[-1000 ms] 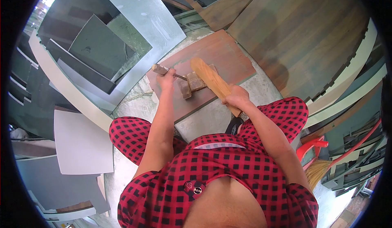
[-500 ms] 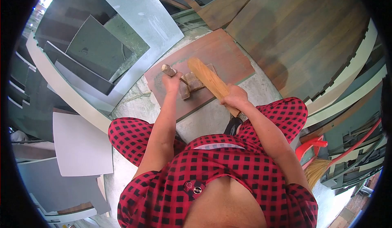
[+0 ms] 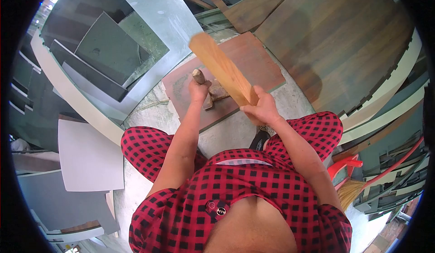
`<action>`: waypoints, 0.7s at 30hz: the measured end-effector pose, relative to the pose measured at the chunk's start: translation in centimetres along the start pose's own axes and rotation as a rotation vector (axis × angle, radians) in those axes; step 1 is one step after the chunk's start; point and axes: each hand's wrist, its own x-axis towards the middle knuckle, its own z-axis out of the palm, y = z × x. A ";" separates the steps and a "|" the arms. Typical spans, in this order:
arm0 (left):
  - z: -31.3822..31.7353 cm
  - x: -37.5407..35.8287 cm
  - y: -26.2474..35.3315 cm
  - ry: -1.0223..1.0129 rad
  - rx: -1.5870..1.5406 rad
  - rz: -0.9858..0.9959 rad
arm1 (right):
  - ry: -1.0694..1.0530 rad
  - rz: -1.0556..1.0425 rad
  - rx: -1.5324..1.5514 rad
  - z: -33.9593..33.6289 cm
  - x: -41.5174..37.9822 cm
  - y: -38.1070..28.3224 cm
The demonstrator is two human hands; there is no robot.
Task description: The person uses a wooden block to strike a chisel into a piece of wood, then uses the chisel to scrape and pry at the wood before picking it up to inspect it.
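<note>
My left hand [image 3: 198,90] grips a chisel with a wooden handle [image 3: 198,75], standing nearly upright with its tip down on a small wood block [image 3: 216,93]. The block lies on a reddish-brown board [image 3: 253,62] on the concrete floor. My right hand [image 3: 260,109] holds a flat light-wood paddle [image 3: 221,67] by its lower end. The paddle is raised and tilts up to the left, above the chisel handle. Part of the block is hidden behind the paddle and my left hand.
Grey and green panels [image 3: 113,44] lean in stacks at the left. A large dark wood sheet [image 3: 340,40] lies at the right. A grey slab [image 3: 88,155] rests by my left knee. A straw broom [image 3: 351,192] with red handle sits at the lower right.
The paddle has swung up from lying low over the block to a raised tilt. The chisel handle has turned from leaning left to nearly upright, my left hand shifting slightly right.
</note>
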 end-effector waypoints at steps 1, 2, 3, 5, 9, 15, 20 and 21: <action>0.2 0.2 -0.4 -0.010 -0.019 0.011 | 0.029 -0.047 0.028 -0.4 -0.2 -0.8; 0.5 0.3 -0.9 -0.010 -0.017 0.010 | 0.060 -0.093 0.059 -0.5 -0.2 -1.3; 0.6 0.3 -0.9 -0.006 -0.033 0.048 | 0.063 -0.092 0.062 -0.3 -0.2 -1.2; 0.9 0.4 -0.9 -0.006 -0.047 0.093 | -0.001 -0.064 -0.234 0.2 0.2 -0.7; 0.5 0.0 -0.5 0.009 -0.020 0.097 | -0.079 -0.007 -0.228 0.1 0.2 -0.5; 0.7 0.0 -1.0 -0.032 -0.039 0.092 | 0.054 -0.098 0.094 0.1 -0.2 -1.1; 0.6 0.0 -0.3 0.005 0.039 0.148 | -0.080 -0.017 -0.230 0.8 0.0 0.0; 0.6 0.0 -0.2 0.016 0.070 0.142 | -0.082 -0.020 -0.233 0.6 -0.1 -0.2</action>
